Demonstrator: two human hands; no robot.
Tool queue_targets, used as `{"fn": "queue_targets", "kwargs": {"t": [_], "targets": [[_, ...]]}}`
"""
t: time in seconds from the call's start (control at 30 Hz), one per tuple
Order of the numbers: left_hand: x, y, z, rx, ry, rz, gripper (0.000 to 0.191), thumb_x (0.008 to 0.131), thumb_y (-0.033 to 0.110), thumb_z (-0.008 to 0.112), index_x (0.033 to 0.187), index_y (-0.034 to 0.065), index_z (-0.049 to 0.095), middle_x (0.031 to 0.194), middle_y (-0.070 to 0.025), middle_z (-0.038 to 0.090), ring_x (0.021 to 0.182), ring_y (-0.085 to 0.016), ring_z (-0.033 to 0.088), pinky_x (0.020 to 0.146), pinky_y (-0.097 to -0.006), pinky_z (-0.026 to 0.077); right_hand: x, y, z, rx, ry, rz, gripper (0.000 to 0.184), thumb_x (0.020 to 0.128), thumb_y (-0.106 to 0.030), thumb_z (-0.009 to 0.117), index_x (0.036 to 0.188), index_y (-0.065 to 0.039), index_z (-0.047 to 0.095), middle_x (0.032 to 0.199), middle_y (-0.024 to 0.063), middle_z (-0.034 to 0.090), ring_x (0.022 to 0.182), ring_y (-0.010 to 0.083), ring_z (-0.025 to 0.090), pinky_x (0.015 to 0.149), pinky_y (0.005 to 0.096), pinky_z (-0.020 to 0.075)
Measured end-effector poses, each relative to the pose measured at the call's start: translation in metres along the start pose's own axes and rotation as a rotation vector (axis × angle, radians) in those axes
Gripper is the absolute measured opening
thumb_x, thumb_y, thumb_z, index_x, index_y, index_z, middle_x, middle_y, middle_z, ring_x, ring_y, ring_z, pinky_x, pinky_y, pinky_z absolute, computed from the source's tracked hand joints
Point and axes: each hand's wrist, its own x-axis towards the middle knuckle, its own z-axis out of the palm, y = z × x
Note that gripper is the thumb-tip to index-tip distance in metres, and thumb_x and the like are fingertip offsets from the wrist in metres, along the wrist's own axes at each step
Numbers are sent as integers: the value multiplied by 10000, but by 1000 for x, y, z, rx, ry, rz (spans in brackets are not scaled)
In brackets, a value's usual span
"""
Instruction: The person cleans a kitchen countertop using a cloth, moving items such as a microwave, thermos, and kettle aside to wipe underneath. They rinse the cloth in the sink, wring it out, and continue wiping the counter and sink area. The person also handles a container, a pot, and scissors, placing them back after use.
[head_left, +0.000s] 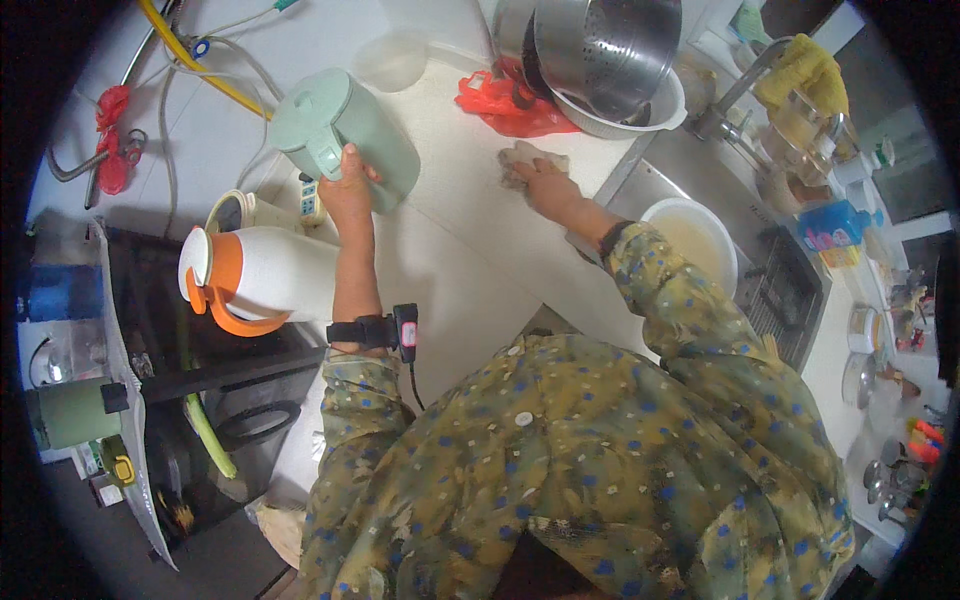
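Note:
A pale green electric kettle (386, 139) with its lid down is at the upper left of the white countertop (472, 247). My left hand (349, 184) grips its handle, thumb on top. Whether the kettle's base rests on the counter or is raised, I cannot tell. Farther right, my right hand (553, 195) presses a greyish rag (514, 155) flat against the counter, fingers spread over it. A white thermos jug (289, 266) with an orange collar and handle stands beside my left forearm, which hides part of it.
Stacked steel pots (607, 52) sit in a white plastic basket (667, 105) beside a red plastic bag (517, 112). A basin of cloudy liquid (690, 236) stands in the sink (656, 184) near my right sleeve. Left are a power strip (310, 201) and a black gas stove (232, 367).

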Motion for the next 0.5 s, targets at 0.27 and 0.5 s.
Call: {"fn": "queue_targets", "kwargs": {"t": [0.27, 0.5], "targets": [[-4, 5, -1, -6, -19, 29, 258, 869, 254, 530, 761, 20, 537, 568, -35, 520, 531, -130, 497, 546, -279, 396, -41, 109, -47, -257, 57, 205, 357, 814, -120, 476, 1168, -79, 484, 1040, 206, 569, 1014, 353, 547, 832, 424, 461], [0, -1, -3, -48, -92, 54, 238, 870, 263, 521, 810, 35, 556, 588, -26, 526, 573, -108, 481, 576, -264, 386, -50, 95, -110, -381, 3, 255, 299, 816, -179, 528, 1108, -113, 540, 925, 139, 621, 880, 314, 600, 759, 414, 476]]}}
